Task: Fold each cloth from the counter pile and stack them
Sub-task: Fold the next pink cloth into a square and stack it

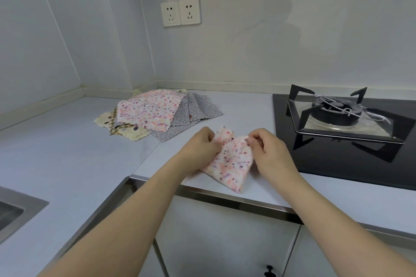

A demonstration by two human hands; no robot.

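A small pink speckled cloth (231, 164) hangs folded between my hands above the counter's front edge. My left hand (200, 148) pinches its upper left corner. My right hand (270, 150) pinches its upper right corner. The fold's lower tip droops toward the metal edge strip. Behind my hands, a loose pile of cloths (157, 114) lies on the counter (67, 153): a pink speckled one on top, grey patterned ones beneath and to the right, cream dotted and checked ones at the left.
A black gas hob (342, 119) with a burner and pan support sits at the right. A steel sink (13, 211) corner shows at the lower left. Two wall sockets (180, 12) sit above the pile. Cabinet doors (225, 243) lie below the counter edge.
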